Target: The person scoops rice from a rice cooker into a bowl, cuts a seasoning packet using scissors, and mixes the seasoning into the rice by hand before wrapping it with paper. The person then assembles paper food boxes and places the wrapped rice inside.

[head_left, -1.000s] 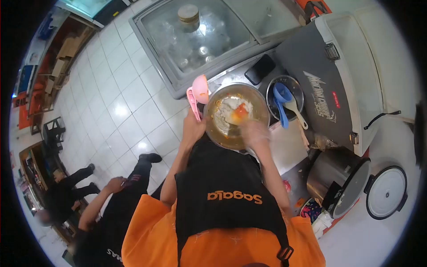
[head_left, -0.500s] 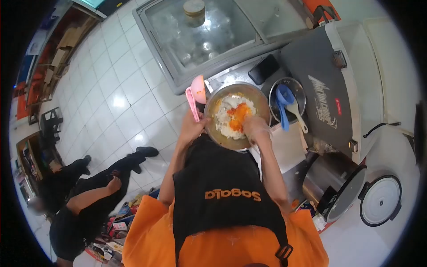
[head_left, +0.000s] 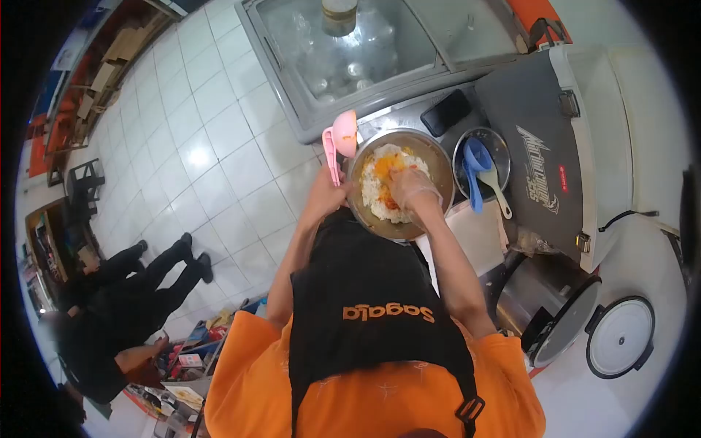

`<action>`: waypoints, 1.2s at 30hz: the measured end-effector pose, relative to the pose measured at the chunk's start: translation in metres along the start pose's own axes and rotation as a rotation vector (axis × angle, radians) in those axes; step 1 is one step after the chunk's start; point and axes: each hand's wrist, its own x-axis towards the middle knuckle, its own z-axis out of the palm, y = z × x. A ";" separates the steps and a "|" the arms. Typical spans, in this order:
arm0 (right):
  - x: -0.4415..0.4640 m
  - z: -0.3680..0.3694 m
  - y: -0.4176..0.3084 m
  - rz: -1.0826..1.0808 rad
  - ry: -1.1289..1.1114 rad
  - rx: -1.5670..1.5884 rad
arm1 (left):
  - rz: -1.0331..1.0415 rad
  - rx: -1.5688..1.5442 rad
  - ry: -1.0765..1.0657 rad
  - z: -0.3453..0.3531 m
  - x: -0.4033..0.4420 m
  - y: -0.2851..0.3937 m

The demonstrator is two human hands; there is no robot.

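Note:
A metal bowl point(head_left: 439, 155) contains white rice point(head_left: 374, 191) with orange-red sauce on it. My right hand point(head_left: 413, 191), in a clear plastic glove, reaches into the bowl with its fingertips in the rice; what they pinch, if anything, is hidden. At the bowl's left rim, my left hand point(head_left: 326, 194) is closed around the handle of a pink scoop point(head_left: 345, 136), whose cup points up and has orange smears. To the right, a second metal bowl point(head_left: 503, 144) bears a blue scoop point(head_left: 476, 162) and a pale spatula point(head_left: 499, 193).
Behind the bowls lie a black phone point(head_left: 446, 113) and a glass-topped freezer point(head_left: 297, 109). A large grey case point(head_left: 540, 131) stands at the right, above a steel cooker point(head_left: 537, 292) and a round lid point(head_left: 621, 337). Dark-clothed people point(head_left: 109, 321) are at the left.
My right hand has moved within the rice, and the orange sauce is spread differently. The pink scoop remains in my left hand. The dark-clothed people have shifted at the left.

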 end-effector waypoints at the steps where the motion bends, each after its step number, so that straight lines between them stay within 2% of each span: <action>1: 0.005 -0.010 0.002 -0.030 0.017 -0.058 | 0.006 0.009 -0.014 -0.003 0.012 0.010; 3: -0.001 -0.012 0.008 -0.075 0.014 -0.163 | 0.071 -0.029 0.016 0.000 0.019 0.019; 6: -0.004 -0.026 -0.023 0.186 -0.151 0.225 | 0.075 -0.013 -0.003 0.001 0.008 0.021; 9: -0.034 -0.033 -0.018 -0.066 -0.179 -0.187 | 0.157 0.007 0.039 -0.001 0.027 0.020; 10: -0.048 -0.028 -0.010 -0.068 -0.097 -0.167 | 0.160 0.021 0.044 0.000 0.020 0.012; 13: -0.044 0.048 0.035 -0.084 -0.097 -0.393 | 0.172 0.009 0.055 0.001 0.020 0.012; 16: -0.050 0.008 0.038 0.061 -0.005 -0.310 | 0.175 0.013 0.047 -0.001 0.023 0.007; 19: -0.055 0.010 0.045 0.042 -0.136 -0.430 | 0.117 -0.025 0.050 0.001 0.017 0.016; 22: -0.067 -0.014 0.024 0.069 -0.079 -0.454 | 0.242 0.158 0.086 0.001 0.020 0.009; 25: -0.068 -0.004 0.022 -0.003 -0.142 -0.511 | 0.168 -0.027 0.047 0.002 0.021 0.002; 28: -0.066 -0.008 0.015 -0.017 -0.026 -0.530 | 0.423 0.266 0.128 0.001 0.027 -0.006; 31: -0.062 -0.020 0.027 0.045 0.066 -0.440 | 0.137 0.001 0.035 -0.001 0.014 0.009; 33: -0.043 -0.008 0.066 -0.032 0.006 -0.400 | 0.131 0.009 0.043 0.001 0.014 0.010; 36: -0.025 -0.029 0.066 -0.180 -0.049 -0.453 | 0.098 -0.002 0.033 0.000 0.013 0.009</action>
